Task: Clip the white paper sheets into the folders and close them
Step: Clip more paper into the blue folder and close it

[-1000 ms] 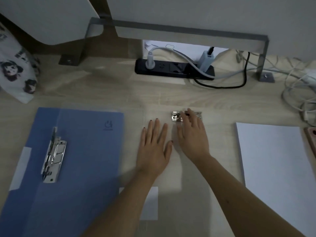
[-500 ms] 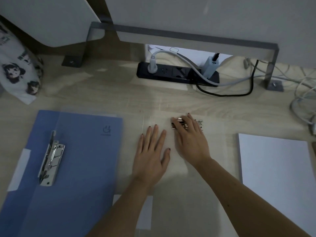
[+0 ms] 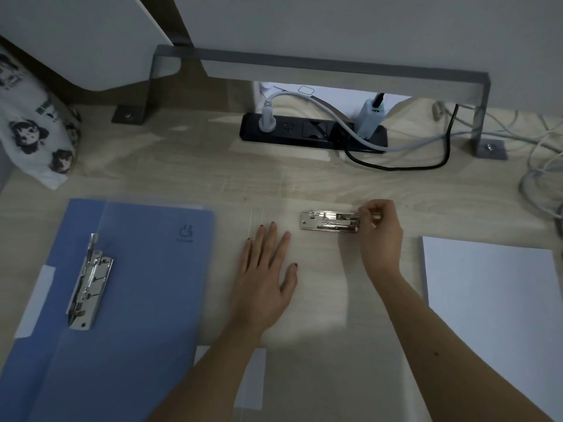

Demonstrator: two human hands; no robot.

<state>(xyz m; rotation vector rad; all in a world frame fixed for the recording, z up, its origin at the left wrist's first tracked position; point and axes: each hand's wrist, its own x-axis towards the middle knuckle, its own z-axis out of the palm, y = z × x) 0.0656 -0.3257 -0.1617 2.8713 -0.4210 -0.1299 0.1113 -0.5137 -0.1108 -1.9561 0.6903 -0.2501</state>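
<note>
A clear see-through folder (image 3: 320, 284) lies open in the middle of the desk with a metal clip (image 3: 329, 222) near its top edge. My left hand (image 3: 266, 275) rests flat on the folder, fingers spread. My right hand (image 3: 379, 236) pinches the lever at the clip's right end. A blue folder (image 3: 137, 284) lies open at the left with its own metal clip (image 3: 90, 281). A stack of white paper sheets (image 3: 493, 309) sits at the right.
A black power strip (image 3: 304, 132) with plugs and cables lies at the back under a grey metal bracket (image 3: 320, 62). A printed fabric bag (image 3: 33, 126) sits at the far left. Loose white cables (image 3: 542, 169) lie at the far right.
My right hand slid right along the metal clip, uncovering most of it, and now pinches its right end. The left hand stayed flat on the clear folder.
</note>
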